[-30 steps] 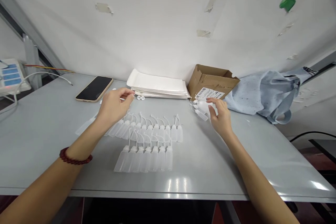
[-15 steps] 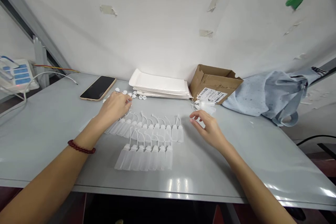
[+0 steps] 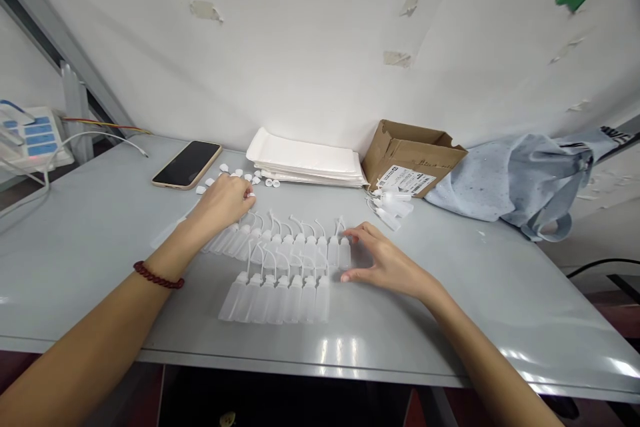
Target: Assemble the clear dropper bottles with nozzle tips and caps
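Observation:
Small translucent squeeze bottles with thin tethered strings lie in two rows on the grey table: a back row (image 3: 299,248) and a front row (image 3: 281,300). My right hand (image 3: 383,261) is open at the right end of the back row, thumb and fingers apart beside the last bottle (image 3: 345,253). Behind the row's left part, my left hand (image 3: 226,201) has its fingers curled together, with a small white cap (image 3: 251,195) showing at the fingertips. Loose white caps (image 3: 223,167) are scattered just beyond it. The left forearm covers part of the back row's left end.
A phone (image 3: 187,165) lies at the back left, near a power strip (image 3: 37,140) with cables. White padded envelopes (image 3: 305,155) are stacked by the wall. Several more bottles (image 3: 393,205) lie before a cardboard box (image 3: 413,157). A light-blue cloth bag (image 3: 500,177) rests at right.
My right hand has moved left and nearer me, its thumb and fingers spreading at the back row's right end. The left hand has stayed close to the caps, shifting slightly right.

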A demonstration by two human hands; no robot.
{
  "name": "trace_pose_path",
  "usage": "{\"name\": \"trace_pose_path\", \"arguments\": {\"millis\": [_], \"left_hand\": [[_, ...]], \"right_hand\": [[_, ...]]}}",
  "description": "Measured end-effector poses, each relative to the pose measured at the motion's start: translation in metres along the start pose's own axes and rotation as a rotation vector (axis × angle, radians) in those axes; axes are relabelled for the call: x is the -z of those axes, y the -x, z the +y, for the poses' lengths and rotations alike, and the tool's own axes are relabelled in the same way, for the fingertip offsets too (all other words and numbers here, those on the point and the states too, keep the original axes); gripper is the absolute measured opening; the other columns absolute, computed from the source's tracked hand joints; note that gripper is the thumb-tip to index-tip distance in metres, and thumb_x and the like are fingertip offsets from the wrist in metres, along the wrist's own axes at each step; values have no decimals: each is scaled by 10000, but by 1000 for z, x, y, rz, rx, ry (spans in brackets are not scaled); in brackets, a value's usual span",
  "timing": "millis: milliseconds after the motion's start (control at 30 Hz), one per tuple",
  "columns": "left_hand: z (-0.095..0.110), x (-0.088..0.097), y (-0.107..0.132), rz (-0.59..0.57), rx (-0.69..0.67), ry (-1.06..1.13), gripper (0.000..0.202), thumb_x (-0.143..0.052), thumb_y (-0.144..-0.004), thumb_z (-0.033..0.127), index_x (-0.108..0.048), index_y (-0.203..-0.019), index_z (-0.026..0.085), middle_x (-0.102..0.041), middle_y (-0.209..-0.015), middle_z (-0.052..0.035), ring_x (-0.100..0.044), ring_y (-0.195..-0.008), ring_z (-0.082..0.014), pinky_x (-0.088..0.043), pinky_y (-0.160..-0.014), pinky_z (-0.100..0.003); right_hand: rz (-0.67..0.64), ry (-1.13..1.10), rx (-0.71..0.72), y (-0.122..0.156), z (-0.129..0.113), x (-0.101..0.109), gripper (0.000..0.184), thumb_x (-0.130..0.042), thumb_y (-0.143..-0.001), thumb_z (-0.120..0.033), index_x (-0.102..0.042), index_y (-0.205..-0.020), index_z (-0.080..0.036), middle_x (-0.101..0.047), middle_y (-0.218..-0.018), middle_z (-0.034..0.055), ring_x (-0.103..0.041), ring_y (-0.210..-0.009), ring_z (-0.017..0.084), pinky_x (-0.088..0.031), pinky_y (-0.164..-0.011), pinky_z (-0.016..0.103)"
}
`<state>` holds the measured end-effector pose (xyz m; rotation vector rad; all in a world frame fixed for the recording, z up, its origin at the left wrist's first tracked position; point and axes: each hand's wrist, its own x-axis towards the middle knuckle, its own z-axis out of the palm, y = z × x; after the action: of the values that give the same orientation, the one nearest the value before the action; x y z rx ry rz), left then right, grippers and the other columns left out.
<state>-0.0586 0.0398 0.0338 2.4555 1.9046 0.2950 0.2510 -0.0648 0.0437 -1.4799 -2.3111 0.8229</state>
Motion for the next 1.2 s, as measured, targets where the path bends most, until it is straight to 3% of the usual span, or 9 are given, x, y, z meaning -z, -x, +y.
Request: {"name": "trace_pose_path", "arguments": {"millis": [167,300,467,567,633,800,967,1200], "left_hand": [[2,0,0,51,18,20,313,-444,-759,299,-690,-855,132,-714,-876,-124,-597,-947,-322,-447,-788,-365],[8,6,2,90,27,66,323,-447,-777,327,-688,-888,143,-719,-904,-92,-597,-935,-295,-450,-790,-350],[30,22,15,125,74,374,267,-533,-774,374,-699,-830,173,-718,-868,-57,-609,-773,-225,-456,-713,-310],[50,28,26,56,47,613,286,-583,-775,445,-702,-847,196,-705,-864,-33,-568,-653,-169,-442,-608,-278],[64,29,34,-12,-34,742,266,-596,-787,447,-699,-841,209,-698,-887,-21,-575,-706,-165,-444,-620,-266],[92,24,52,-104,-212,915,181,-620,-805,378,-699,-864,226,-685,-890,-1,-574,-781,-155,-447,-705,-271],[102,22,59,-146,-231,1052,157,-629,-818,353,-689,-887,225,-676,-898,14,-571,-788,-134,-448,-725,-259],[105,21,60,-219,-195,1233,160,-632,-825,345,-682,-892,209,-674,-839,12,-601,-808,-141,-468,-717,-247]], "right_hand": [[-53,9,-36,-1,-2,-2,574,-682,-750,-489,-493,-1223,-223,-490,-1094,73,-514,-1017,239,-452,-892,391],[-10,57,-6,1,0,2,481,-644,-796,-459,-511,-1174,-194,-499,-1058,77,-519,-972,227,-445,-876,381],[109,51,-14,6,0,11,497,-610,-830,-422,-433,-1237,-198,-532,-954,54,-515,-827,203,-450,-751,352],[121,-30,-28,7,-4,10,519,-560,-862,-341,-336,-1308,-197,-530,-858,25,-497,-741,184,-438,-688,329],[120,-116,-23,8,-8,7,470,-482,-904,-288,-290,-1326,-211,-536,-832,10,-492,-703,170,-426,-671,316],[167,-180,-19,8,-17,-3,303,-368,-960,-249,-370,-1264,-243,-562,-852,11,-483,-669,148,-390,-632,284],[208,-173,64,8,-26,-13,273,-387,-951,-220,-378,-1224,-227,-577,-813,4,-488,-615,138,-398,-582,261],[272,-82,211,9,-24,-23,309,-455,-891,-103,-382,-1162,-231,-615,-944,36,-584,-698,139,-454,-618,246]]}}
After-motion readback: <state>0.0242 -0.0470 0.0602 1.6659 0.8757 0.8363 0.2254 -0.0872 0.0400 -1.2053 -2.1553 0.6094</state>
